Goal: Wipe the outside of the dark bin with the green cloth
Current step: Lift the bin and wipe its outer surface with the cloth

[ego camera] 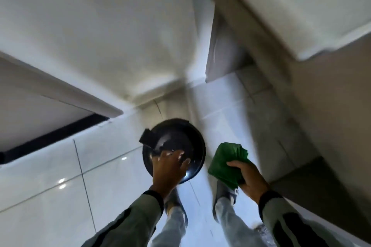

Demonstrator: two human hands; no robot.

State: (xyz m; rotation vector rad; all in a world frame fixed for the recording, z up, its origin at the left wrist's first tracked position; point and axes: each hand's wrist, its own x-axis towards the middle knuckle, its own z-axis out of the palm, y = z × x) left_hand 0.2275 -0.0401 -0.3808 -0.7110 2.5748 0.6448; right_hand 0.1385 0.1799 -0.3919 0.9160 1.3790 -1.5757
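The dark bin [176, 138] is round and glossy black, seen from above over the floor near a corner of the walls. My left hand [169, 168] lies on its near rim, fingers spread over the top edge; the grip is not fully clear. A small black block sticks out at the bin's upper left. My right hand [248, 176] is to the right of the bin, apart from it, closed around the folded green cloth [226, 162]. The cloth does not touch the bin.
Glossy white floor tiles [60, 186] spread to the left. A white wall edge [80, 96] with a dark gap below juts in at left. A grey-brown panel [301, 126] runs down the right. My two feet [224, 196] stand just behind the bin.
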